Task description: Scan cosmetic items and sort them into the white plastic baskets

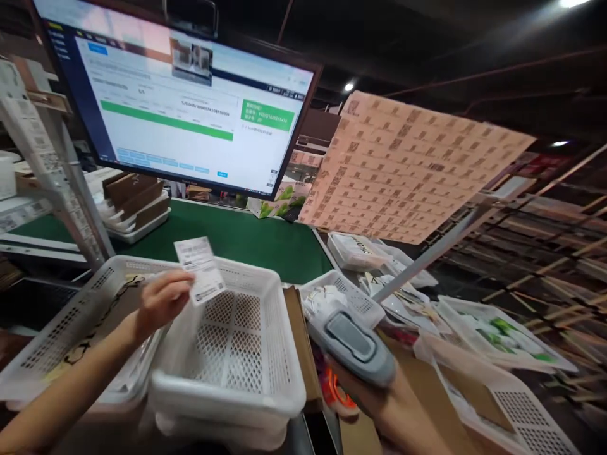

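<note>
My left hand (165,299) pinches a printed paper label (202,270) by its left edge, fingers closed. The label hangs above the rim of a white perforated basket (232,385) whose mesh floor shows. In my right hand (363,393) is a grey handheld barcode scanner (353,341), its head pointing away to the upper left. The scanner's body hides most of the fingers. Just past its head lies crumpled white plastic (324,298). Left of the first basket, partly under my left forearm, stands another white basket (28,366) containing a bag with black lettering.
A monitor (180,151) hangs above a green work surface (256,237). A board of printed codes (403,167) leans at the right beside a metal post (427,249). Several white trays with packets, among them a tray (507,332), fill the right. Cardboard (303,347) stands beside the basket.
</note>
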Demonstrator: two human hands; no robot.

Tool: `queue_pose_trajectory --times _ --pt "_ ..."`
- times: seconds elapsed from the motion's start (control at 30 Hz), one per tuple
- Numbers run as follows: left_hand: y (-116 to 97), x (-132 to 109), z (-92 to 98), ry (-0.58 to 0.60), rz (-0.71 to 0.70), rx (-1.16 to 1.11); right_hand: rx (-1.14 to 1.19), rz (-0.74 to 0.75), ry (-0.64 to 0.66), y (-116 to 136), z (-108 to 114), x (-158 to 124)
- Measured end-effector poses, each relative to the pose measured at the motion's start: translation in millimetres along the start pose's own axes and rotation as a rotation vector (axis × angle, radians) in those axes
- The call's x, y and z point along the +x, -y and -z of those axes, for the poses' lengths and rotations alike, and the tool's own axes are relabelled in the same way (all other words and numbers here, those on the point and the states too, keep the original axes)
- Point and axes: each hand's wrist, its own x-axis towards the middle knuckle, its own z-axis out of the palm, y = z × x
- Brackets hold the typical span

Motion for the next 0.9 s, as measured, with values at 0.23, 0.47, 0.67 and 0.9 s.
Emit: queue_pose_trajectory --times 0.23,0.47,0.67,0.9 --pt "-23 6 -30.1 0.143 -0.291 -0.134 0.025 0.089 0.33 57 -33 42" --pt "-50 8 -31.2 0.284 -0.296 -0.11 0.126 0.057 0.381 43 -31 48" --pt "-17 -29 11.2 0.762 0.484 0.14 0.083 0.006 0.417 26 -15 30" --pt "32 -110 29.8 1.12 1.215 0.558 0.026 0.055 0.464 13 -8 33"
